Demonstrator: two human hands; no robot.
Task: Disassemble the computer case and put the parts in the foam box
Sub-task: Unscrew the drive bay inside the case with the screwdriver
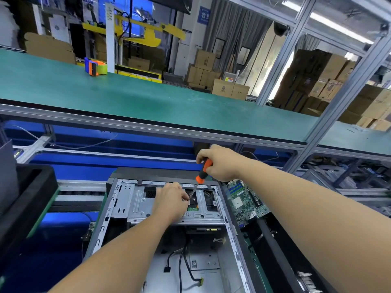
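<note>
In the case [160, 210], one screwdriver [202, 174]

R hand [220, 163] grips orange-handled screwdriver [202, 173], tip down in drive cage [169, 208] of open computer case [167, 229]. L hand [171, 199] pinches near tip. Motherboard [245, 199] lies just right.

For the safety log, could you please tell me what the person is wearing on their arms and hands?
Nothing shows on either. The left hand and the right hand are bare: no gloves, rings, watch or wrist strap in view. Both forearms are uncovered right to the bottom and right edges of the picture, so no sleeve is in view. No marks or bandages can be made out on them.
</note>
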